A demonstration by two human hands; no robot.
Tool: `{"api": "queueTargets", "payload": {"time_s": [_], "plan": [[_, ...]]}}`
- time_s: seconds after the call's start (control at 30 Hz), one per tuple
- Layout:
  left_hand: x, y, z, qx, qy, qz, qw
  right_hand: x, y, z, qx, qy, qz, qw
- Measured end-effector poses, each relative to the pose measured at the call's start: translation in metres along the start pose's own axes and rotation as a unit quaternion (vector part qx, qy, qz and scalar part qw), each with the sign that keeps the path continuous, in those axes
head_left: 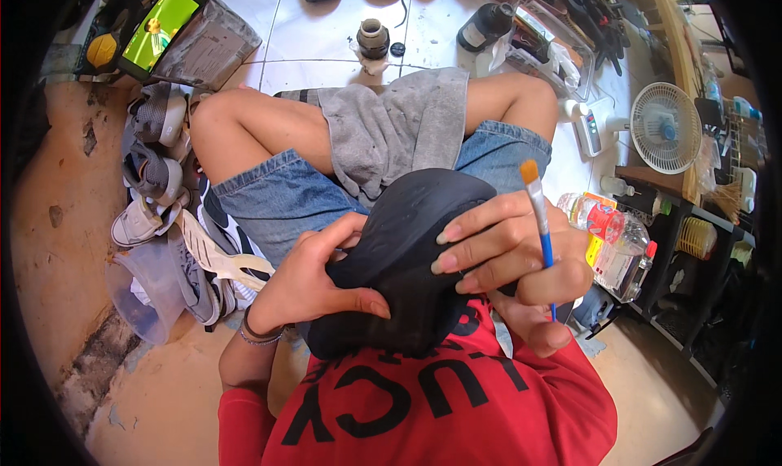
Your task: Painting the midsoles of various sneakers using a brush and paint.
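A black cap [411, 222] is held tilted over my lap, its curved brim toward the far side. My left hand [322, 274] grips it from the left, thumb pressed on the near side and fingers partly hidden behind the cloth. Against the cap's right side rest the fingertips of my right hand [521, 250]. That same hand also clasps a small paintbrush [540, 222] with a blue handle, its orange-brown bristles pointing up. Beyond the cap a grey towel [395, 132] lies draped across my legs.
On the white tiles ahead stand an uncapped small jar [373, 38], its black lid [397, 49] and a dark bottle [485, 28]. Shoes [155, 156] pile up at left beside a lit screen [163, 26]. At right are a white fan [665, 128] and clear plastic bottles [615, 250].
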State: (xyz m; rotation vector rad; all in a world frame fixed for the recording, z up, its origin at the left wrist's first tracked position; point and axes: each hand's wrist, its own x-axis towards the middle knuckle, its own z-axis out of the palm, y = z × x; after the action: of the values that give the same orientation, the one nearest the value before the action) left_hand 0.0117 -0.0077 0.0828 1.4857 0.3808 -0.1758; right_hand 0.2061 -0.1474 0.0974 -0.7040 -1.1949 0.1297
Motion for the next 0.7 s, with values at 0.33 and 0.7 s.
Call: {"api": "queueTargets", "payload": {"time_s": [0.33, 0.7], "plan": [[0.026, 0.053, -0.02, -0.159, 0.012, 0.092, 0.983, 0.04, 0.013, 0.025, 0.078, -0.063, -0.035, 0.994], [0.026, 0.02, -0.039, -0.435, 0.05, 0.402, 0.804, 0.023, 0.03, 0.029, 0.017, -0.133, 0.128, 0.983]]}}
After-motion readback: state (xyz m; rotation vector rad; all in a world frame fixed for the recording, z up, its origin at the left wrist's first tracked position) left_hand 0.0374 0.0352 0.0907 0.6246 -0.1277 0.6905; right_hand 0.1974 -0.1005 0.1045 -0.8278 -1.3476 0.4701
